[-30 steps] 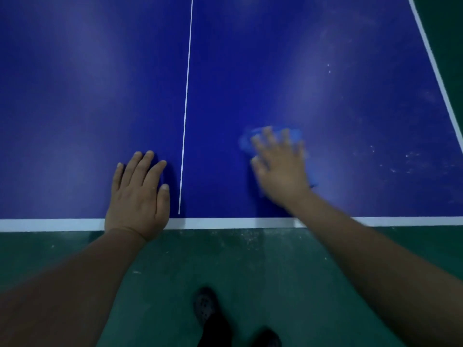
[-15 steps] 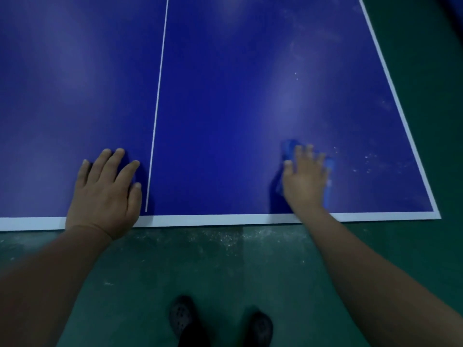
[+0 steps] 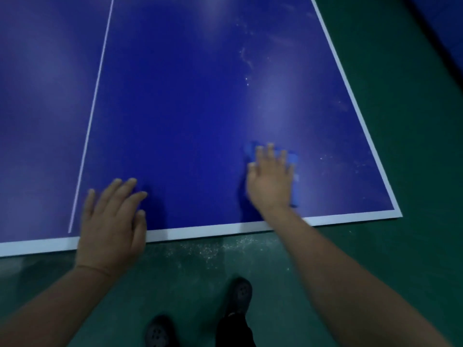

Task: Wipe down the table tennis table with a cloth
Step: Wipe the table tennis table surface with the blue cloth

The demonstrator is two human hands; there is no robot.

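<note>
Right hand [image 3: 270,181] lies flat with its fingers spread and straight, pressing the blue cloth [image 3: 293,169] onto the table tennis table [image 3: 180,101] at the lower right of centre in the frame; the cloth shows only as a fringe past the fingertips and along the hand's right side. Over the last second this hand and cloth have travelled from beside the white centre line [image 3: 92,116] toward the table's right-hand corner, so the near strip between line and hand has now been passed over. The left hand [image 3: 112,221] has shifted too: it was left of the centre line and now rests, open and flat with its heel over the white end edge, just right of that line, bracing the person.

White specks and smears remain to the right of the cloth, near the corner, and higher up toward the upper right. Judging by this, the sweep has reached the dirtiest patch, and much of the far surface is probably still to do.
</note>
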